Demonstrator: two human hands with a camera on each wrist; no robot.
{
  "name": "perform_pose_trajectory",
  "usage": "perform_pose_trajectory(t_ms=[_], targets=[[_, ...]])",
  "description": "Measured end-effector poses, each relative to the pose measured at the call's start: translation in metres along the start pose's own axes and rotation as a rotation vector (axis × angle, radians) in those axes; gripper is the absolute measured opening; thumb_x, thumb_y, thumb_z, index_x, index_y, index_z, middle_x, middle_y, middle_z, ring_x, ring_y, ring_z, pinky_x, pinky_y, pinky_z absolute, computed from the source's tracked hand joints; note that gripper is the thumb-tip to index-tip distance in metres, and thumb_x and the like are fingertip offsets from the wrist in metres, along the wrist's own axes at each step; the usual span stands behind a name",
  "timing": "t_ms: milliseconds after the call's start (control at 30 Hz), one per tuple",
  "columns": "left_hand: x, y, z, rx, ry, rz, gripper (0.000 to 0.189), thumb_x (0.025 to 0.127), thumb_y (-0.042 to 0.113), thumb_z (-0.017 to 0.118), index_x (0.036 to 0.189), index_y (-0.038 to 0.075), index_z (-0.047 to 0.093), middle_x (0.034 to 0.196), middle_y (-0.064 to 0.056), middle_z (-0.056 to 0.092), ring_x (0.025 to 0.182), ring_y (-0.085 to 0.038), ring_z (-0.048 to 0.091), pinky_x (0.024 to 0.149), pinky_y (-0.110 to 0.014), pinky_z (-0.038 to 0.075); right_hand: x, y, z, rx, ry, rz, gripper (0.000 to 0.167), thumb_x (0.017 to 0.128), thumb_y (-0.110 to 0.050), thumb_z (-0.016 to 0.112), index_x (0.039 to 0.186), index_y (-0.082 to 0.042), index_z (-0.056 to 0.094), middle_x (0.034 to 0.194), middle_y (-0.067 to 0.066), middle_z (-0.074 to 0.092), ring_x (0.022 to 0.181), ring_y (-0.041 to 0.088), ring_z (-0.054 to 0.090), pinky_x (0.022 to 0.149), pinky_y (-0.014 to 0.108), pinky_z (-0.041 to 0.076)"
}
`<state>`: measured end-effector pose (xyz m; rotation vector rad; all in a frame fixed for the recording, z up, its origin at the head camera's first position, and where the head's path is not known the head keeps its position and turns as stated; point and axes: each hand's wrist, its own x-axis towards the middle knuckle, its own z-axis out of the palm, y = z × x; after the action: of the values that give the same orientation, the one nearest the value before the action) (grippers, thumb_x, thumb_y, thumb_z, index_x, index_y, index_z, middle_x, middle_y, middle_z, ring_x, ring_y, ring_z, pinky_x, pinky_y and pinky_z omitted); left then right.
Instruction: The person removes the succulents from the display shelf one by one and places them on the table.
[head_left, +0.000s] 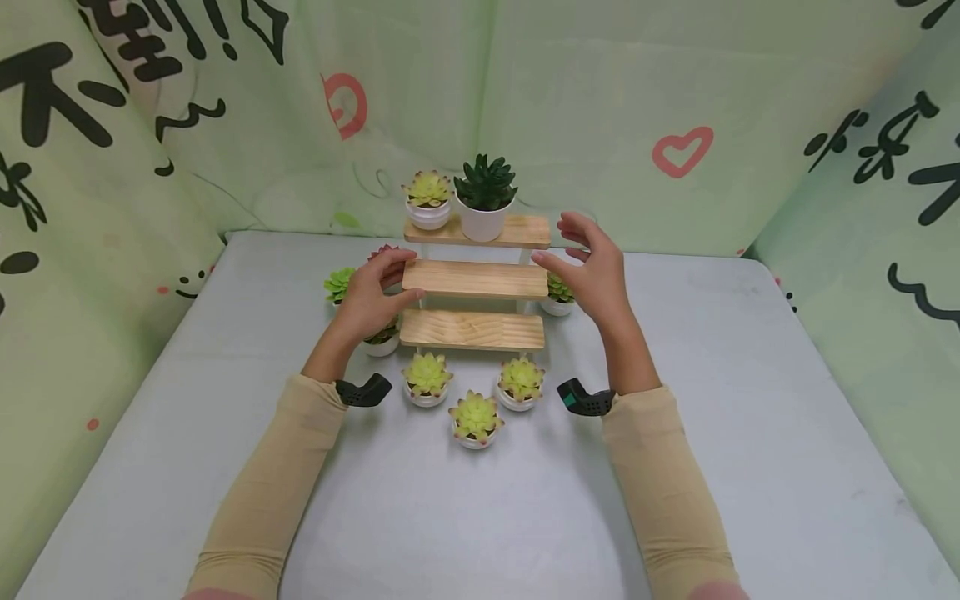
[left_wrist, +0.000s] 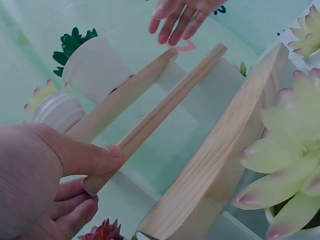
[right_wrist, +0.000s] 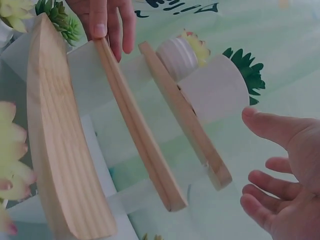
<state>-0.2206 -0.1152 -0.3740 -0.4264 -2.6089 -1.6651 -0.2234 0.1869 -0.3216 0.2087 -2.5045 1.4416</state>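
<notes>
A three-tier wooden plant stand [head_left: 474, 279] with white supports stands on the table. My left hand [head_left: 372, 293] pinches the left end of its middle board [left_wrist: 165, 113], thumb on top and fingers beneath. Apart from the stand, my right hand [right_wrist: 287, 170] hovers by the right end of the top board [right_wrist: 187, 117], fingers spread and holding nothing. On that board sit a dark green succulent [head_left: 486, 183] in a plain white pot and, to its left, a small yellow-green succulent [head_left: 427, 190] in a ridged white pot. The middle and bottom boards bear no plants.
Three yellow-green potted succulents [head_left: 476, 417] form a triangle in front of the stand. Other small pots, one with a bright green succulent [head_left: 340, 283], stand at the left, partly behind my left hand. Another green succulent [head_left: 558, 287] stands at the right. A printed green curtain [head_left: 585, 100] hangs behind the white table [head_left: 465, 533].
</notes>
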Motion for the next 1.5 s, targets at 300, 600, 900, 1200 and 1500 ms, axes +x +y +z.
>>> perform_pose_trajectory(t_ms=[300,600,900,1200,1500], targets=[[0.001,-0.002,0.0,-0.002,0.015,0.034,0.062,0.087,0.006,0.071,0.142,0.002,0.041,0.144,-0.017,0.046,0.136,-0.03,0.044,0.113,-0.036,0.043,0.006,-0.008,0.007,0.019,-0.003,-0.029,0.068,0.083,-0.025,0.077,0.142,-0.01,0.047,0.137,0.014,0.054,0.13,0.023,0.05,0.111,0.036,0.045],[-0.001,-0.001,-0.001,0.001,0.016,0.019,0.057,0.088,0.007,0.07,0.139,0.002,0.045,0.144,-0.017,0.047,0.136,-0.029,0.045,0.112,-0.034,0.044,0.009,-0.016,0.014,0.026,0.0,-0.042,0.066,0.083,-0.023,0.077,0.14,-0.008,0.048,0.136,0.013,0.055,0.128,0.023,0.051,0.11,0.036,0.046],[0.0,-0.001,-0.003,-0.009,0.009,-0.001,0.057,0.087,0.008,0.071,0.139,0.005,0.047,0.145,-0.016,0.047,0.136,-0.029,0.046,0.111,-0.035,0.045,0.014,-0.021,0.021,0.071,-0.019,-0.049,0.065,0.083,-0.021,0.077,0.14,-0.008,0.048,0.134,0.015,0.056,0.127,0.023,0.052,0.109,0.036,0.047],[0.0,0.0,-0.004,-0.024,0.003,-0.05,0.059,0.086,0.011,0.074,0.14,0.008,0.049,0.145,-0.014,0.048,0.133,-0.029,0.05,0.109,-0.037,0.047,0.017,-0.025,0.027,0.084,-0.028,-0.044,0.065,0.083,-0.023,0.077,0.139,-0.007,0.049,0.134,0.013,0.056,0.126,0.023,0.052,0.108,0.037,0.048],[0.0,0.0,-0.005,-0.017,-0.005,-0.037,0.054,0.086,0.01,0.073,0.136,0.006,0.052,0.141,-0.014,0.051,0.133,-0.027,0.049,0.11,-0.034,0.046,0.021,-0.027,0.031,0.086,-0.033,-0.033,0.065,0.084,-0.025,0.076,0.14,-0.007,0.048,0.134,0.012,0.057,0.125,0.021,0.054,0.106,0.034,0.049]])
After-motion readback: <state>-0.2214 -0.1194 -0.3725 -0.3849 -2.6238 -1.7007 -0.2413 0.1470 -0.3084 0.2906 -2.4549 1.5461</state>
